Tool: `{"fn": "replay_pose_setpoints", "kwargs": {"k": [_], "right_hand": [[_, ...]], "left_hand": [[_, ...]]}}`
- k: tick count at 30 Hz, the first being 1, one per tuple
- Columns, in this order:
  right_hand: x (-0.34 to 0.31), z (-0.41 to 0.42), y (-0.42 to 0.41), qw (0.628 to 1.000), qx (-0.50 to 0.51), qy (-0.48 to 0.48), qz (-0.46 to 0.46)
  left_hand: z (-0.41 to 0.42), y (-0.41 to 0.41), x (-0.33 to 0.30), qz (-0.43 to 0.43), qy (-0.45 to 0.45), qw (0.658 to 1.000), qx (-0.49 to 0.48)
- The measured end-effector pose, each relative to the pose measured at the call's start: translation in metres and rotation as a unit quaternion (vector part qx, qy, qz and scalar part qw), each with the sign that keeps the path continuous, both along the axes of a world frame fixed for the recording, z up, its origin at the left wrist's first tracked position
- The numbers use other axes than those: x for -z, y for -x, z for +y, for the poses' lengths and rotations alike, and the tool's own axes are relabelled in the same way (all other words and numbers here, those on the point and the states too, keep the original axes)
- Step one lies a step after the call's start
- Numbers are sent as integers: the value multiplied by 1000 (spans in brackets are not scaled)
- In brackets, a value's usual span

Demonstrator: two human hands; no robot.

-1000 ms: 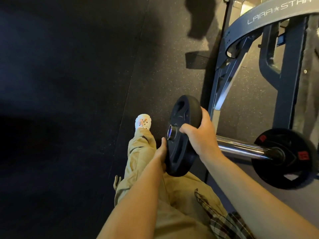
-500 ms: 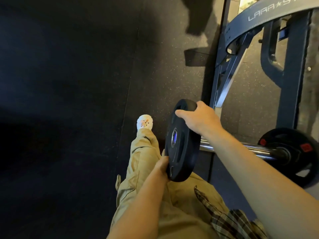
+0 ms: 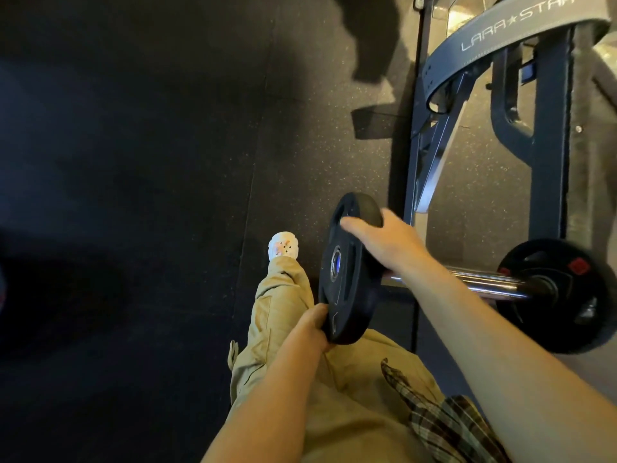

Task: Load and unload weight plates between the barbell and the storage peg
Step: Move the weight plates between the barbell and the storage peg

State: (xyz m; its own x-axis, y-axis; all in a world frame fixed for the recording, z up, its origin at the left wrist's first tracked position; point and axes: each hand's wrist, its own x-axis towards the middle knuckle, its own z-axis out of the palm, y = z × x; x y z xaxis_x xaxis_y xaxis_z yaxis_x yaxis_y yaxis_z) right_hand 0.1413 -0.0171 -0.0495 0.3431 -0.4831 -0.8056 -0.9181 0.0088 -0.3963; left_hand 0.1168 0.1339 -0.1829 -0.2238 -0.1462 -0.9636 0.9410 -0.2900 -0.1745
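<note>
We find the round black rubber weight plate at the chrome barbell sleeve's tip, our left hand gripping its six-o'clock rim, right hand gripping twelve; we cannot tell whether it is going on or off.

Arms: both forearms bare, no sleeves, watch or bands in view | left hand and right hand: bare, ungloved | trousers: khaki, loose, creased, side pocket flap | shirt hem: plaid, dark green and tan checks | shoe: white clog, perforated top.
</note>
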Motion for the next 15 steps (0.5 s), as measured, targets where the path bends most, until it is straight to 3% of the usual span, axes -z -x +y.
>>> {"fn": "replay_pose_setpoints", "kwargs": {"k": [2,6,9,15], "right_hand": [[-5,19,16,995,78,-39,-40],[-11,42,19,946,273,-138,-109],[-10,43,12,943,292,-122,-102],[-8,71,-14,947,273,-147,-86]], "left_hand": [[-1,1,0,-3,-14,1000,-22],[1,2,3,-15,1,999,-46],[7,3,11,18,14,996,-84],[29,-11,19,-24,18,996,-82]]}}
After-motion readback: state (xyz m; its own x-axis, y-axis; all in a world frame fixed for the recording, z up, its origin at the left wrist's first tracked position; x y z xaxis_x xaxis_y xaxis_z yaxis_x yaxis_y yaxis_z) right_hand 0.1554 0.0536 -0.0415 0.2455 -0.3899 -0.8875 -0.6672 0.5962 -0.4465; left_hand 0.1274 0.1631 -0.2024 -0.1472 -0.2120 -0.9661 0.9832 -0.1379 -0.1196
